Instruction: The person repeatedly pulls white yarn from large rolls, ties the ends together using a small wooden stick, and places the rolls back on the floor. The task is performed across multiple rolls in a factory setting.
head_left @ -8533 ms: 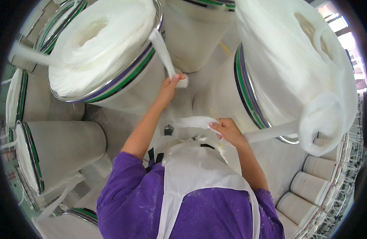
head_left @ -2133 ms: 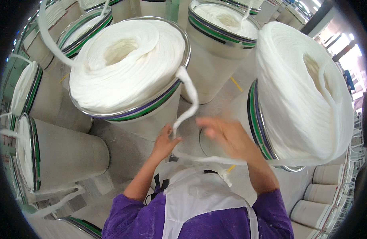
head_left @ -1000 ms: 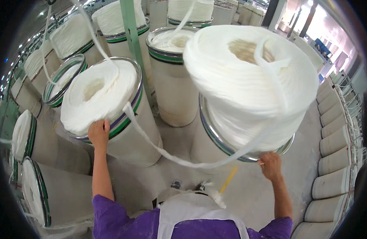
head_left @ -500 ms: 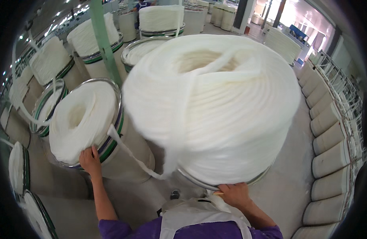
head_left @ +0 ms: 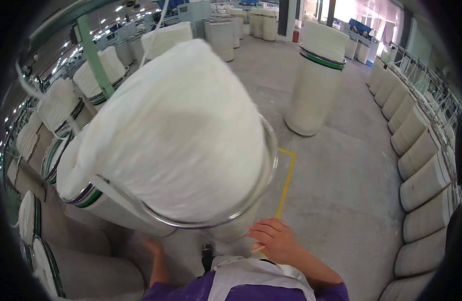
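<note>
A tall can with a bright metal rim point(head_left: 275, 150) stands close before me, and a large heap of white fibre sliver point(head_left: 181, 135) bulges above it. My right hand point(head_left: 276, 240) is just below and right of the rim, apart from it. Its fingers are closed together, and a thin yellowish stick point(head_left: 259, 249) shows at the thumb. Low at the left, my left hand point(head_left: 151, 246) is smeared by motion near the can's underside; its fingers cannot be made out. A flat sliver strip point(head_left: 115, 193) hangs over the left side, in front of another full can point(head_left: 135, 215).
More sliver-filled cans point(head_left: 88, 266) line my left beside a green post point(head_left: 94, 60). One full can point(head_left: 314, 95) stands alone ahead on the grey floor. A row of cans point(head_left: 425, 190) runs down the right. A yellow line point(head_left: 286, 185) marks the floor.
The large sliver heap has shifted left against the neighbouring can, uncovering the lone can and yellow line. My left hand has left that can's rim and dropped; my right has come off the rim.
</note>
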A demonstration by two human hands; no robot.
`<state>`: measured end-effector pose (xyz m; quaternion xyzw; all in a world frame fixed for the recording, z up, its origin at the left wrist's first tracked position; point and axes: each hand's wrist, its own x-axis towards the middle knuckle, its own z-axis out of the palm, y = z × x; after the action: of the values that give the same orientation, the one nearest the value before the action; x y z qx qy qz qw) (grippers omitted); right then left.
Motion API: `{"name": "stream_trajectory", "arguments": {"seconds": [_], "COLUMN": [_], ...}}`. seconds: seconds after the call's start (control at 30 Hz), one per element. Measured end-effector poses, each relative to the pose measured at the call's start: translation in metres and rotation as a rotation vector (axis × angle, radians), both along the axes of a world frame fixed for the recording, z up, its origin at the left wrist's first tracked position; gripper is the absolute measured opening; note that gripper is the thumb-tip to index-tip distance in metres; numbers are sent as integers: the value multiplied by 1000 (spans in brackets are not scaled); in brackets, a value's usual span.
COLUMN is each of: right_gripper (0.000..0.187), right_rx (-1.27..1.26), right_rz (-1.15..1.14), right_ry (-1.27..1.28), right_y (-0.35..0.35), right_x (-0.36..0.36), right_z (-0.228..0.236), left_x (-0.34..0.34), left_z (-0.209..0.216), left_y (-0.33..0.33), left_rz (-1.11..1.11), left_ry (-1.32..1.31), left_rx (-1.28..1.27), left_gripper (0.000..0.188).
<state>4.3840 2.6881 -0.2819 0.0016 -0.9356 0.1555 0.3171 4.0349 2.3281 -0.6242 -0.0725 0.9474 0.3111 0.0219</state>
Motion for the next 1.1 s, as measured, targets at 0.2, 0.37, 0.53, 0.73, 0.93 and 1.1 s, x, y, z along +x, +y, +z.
{"name": "stream_trajectory", "arguments": {"seconds": [0.2, 0.37, 0.53, 0.73, 0.93, 1.1], "right_gripper": [27, 27, 31, 37, 34, 31], "right_rx": [-219, -519, -571, -700, -765, -735], "right_rz": [-256, -287, -456, -900, -1014, -955], "right_ry": [-537, -392, -341, -371, -420, -790], "right_y": [70, 148, 269, 422, 551, 701], "right_x": [122, 159, 180, 247, 272, 239], "right_z": [-11, -38, -77, -99, -154, -185], "left_x": [165, 219, 238, 258, 236, 168], "left_z": [-75, -84, -100, -86, -44, -38], "left_y": [120, 280, 452, 643, 806, 905], "left_rz": [-991, -1377, -1258, -1365, -1548, -1338], "left_ry": [-985, -639, -643, -549, -541, -516], "left_rx": [-443, -224, -104, -147, -90, -166], "left_gripper": [42, 35, 35, 34, 33, 35]}}
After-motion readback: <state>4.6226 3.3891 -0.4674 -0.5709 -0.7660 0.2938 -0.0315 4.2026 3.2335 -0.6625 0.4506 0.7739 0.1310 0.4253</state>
